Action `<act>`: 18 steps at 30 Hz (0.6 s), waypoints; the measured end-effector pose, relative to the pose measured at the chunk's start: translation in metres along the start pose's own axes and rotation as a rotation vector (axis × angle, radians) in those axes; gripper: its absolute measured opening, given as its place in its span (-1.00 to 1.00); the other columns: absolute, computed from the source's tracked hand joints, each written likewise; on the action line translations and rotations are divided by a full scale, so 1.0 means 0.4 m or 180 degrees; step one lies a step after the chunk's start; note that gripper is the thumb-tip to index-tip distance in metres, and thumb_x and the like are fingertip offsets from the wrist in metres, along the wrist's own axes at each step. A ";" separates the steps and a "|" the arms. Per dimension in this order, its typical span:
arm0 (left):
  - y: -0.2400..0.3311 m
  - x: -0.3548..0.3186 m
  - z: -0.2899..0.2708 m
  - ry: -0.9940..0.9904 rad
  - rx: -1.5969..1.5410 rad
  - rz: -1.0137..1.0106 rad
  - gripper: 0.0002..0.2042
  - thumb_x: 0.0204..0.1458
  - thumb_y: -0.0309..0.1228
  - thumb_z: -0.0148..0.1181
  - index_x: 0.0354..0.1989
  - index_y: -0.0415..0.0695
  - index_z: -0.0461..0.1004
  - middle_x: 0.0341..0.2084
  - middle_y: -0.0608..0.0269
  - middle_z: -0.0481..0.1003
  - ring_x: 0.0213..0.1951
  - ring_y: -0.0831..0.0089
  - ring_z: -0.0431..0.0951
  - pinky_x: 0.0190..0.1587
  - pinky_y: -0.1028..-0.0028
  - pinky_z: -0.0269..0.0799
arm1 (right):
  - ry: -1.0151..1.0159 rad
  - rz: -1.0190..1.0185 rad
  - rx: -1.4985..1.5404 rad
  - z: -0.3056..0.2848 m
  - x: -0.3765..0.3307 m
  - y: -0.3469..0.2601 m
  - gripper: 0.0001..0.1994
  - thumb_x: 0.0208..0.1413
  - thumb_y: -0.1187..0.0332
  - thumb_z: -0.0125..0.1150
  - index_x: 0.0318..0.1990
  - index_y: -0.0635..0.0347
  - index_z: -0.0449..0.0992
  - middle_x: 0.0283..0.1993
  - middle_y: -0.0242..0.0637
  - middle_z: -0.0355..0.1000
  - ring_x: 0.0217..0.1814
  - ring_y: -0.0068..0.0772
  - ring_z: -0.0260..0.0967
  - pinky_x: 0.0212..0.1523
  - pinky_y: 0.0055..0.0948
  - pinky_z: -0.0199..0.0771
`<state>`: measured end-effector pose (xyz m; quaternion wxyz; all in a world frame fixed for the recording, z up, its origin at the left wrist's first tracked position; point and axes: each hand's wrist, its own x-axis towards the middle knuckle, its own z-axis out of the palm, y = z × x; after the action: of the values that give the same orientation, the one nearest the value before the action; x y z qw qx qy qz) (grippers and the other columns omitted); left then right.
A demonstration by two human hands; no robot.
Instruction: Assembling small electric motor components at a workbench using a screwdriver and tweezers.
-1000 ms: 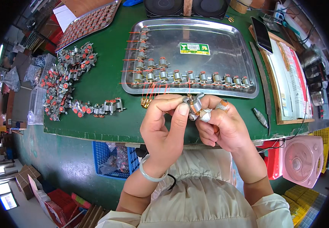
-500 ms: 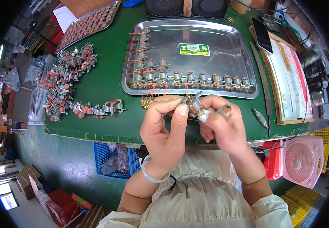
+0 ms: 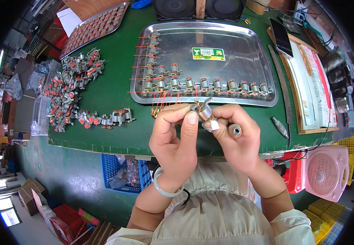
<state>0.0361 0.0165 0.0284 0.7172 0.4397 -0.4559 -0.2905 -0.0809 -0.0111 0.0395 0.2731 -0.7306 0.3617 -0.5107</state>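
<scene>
Between my left thumb and fingers is a small silver motor (image 3: 205,111) with a metal bracket, held just in front of a metal tray (image 3: 242,45). My left hand (image 3: 177,139) is closed on it. Close against the motor's right side, my right hand (image 3: 240,136) is curled around a tool with a round, hollow metal end (image 3: 235,130); the rest of the tool is hidden. Something white (image 3: 214,125) shows at the right thumb tip. Similar motors (image 3: 190,83) stand in a column and rows in the tray, some with red wires. Several brass parts (image 3: 155,112) lie at its front edge.
A winding cluster of motors (image 3: 68,96) lies at left, behind it a full tray (image 3: 97,28). On the right are a long flat blade (image 3: 281,87), a small grey tool (image 3: 280,126), a phone (image 3: 281,37) and a wood-framed board (image 3: 303,118). Below sits a blue crate (image 3: 124,173).
The motor has shifted slightly left and turned in my left fingers. My right hand has rotated, so the tool's round end now faces up toward me.
</scene>
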 end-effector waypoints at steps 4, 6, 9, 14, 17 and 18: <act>0.000 0.003 -0.009 -0.0102 -0.0405 -0.0315 -0.91 0.03 -0.57 0.02 -0.29 -0.28 0.34 -0.33 0.21 0.40 -0.32 0.61 0.37 -0.25 0.64 0.28 | -0.0758 0.2389 0.2122 -0.033 0.024 -0.023 -0.80 -0.10 0.49 0.23 -0.29 0.28 0.39 -0.59 -0.41 0.25 -0.59 -0.75 0.13 -0.62 -0.65 0.16; 0.000 0.006 -0.013 -0.0165 -0.0499 -0.0370 -0.91 0.04 -0.57 0.00 -0.27 -0.28 0.33 -0.32 0.20 0.40 -0.32 0.60 0.38 -0.24 0.64 0.29 | -0.0902 0.2668 0.2429 -0.041 0.025 -0.023 -0.79 -0.09 0.47 0.23 -0.28 0.28 0.39 -0.59 -0.43 0.25 -0.56 -0.78 0.14 -0.60 -0.67 0.16; 0.007 0.011 -0.020 -0.0350 -0.0788 -0.0529 -0.88 0.05 -0.58 -0.02 -0.23 -0.29 0.30 -0.29 0.16 0.39 -0.27 0.51 0.43 -0.17 0.55 0.36 | -0.0926 0.1256 0.0509 -0.056 0.020 -0.024 -0.75 -0.14 0.47 0.25 -0.27 0.28 0.37 -0.52 -0.34 0.30 -0.55 -0.62 0.26 -0.58 -0.59 0.24; 0.011 0.035 -0.039 -0.0261 -0.1337 -0.1301 -0.86 0.02 -0.58 0.01 -0.24 -0.28 0.31 -0.21 0.06 0.37 -0.12 0.32 0.41 -0.04 0.31 0.39 | -0.1678 0.0131 -0.1766 -0.122 -0.001 0.030 -0.67 -0.32 0.51 0.26 -0.31 0.24 0.32 -0.32 -0.13 0.31 -0.45 -0.05 0.33 -0.50 -0.23 0.31; 0.006 0.043 -0.046 -0.0304 -0.1800 -0.1557 -0.88 0.00 -0.58 0.05 -0.28 -0.25 0.33 -0.20 0.06 0.37 -0.04 0.30 0.35 0.00 0.33 0.33 | -0.1742 0.0032 -0.1700 -0.131 0.002 0.049 -0.69 -0.31 0.51 0.25 -0.32 0.26 0.32 -0.43 -0.18 0.32 -0.50 -0.11 0.33 -0.52 -0.27 0.29; 0.002 0.043 -0.049 -0.0355 -0.2084 -0.1728 -0.89 -0.02 -0.58 0.06 -0.30 -0.24 0.33 -0.20 0.06 0.37 0.00 0.28 0.32 0.02 0.33 0.29 | -0.1612 0.0101 -0.1448 -0.130 0.002 0.055 -0.70 -0.31 0.53 0.24 -0.33 0.27 0.33 -0.49 -0.20 0.32 -0.53 -0.14 0.33 -0.53 -0.30 0.28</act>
<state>0.0610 0.0100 0.0321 0.6907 0.2765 -0.2455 -0.6214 -0.1353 -0.0264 0.0401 0.1922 -0.8707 0.3985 -0.2149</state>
